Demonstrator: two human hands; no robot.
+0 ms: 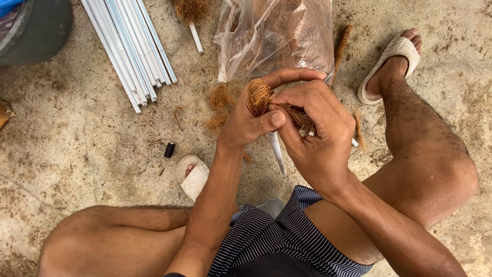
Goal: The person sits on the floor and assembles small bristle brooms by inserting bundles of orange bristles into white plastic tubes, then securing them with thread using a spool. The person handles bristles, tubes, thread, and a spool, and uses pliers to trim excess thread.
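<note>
My left hand (251,120) and my right hand (315,133) meet in front of me, both closed around a clump of brown coconut fibre (259,95). The fibre is pressed against a thin white pipe (277,151), whose lower end sticks out below my hands. My left thumb lies across the pipe. My right fingers curl over the fibre from the right. How far the fibre wraps round the pipe is hidden by my fingers.
A bundle of white pipes (130,46) lies on the concrete floor at upper left. A clear plastic bag of fibre (277,36) sits beyond my hands, with a fibre-covered stick (341,48) beside it. Loose fibre tufts (220,102), a small black piece (169,150), a dark bucket (36,31).
</note>
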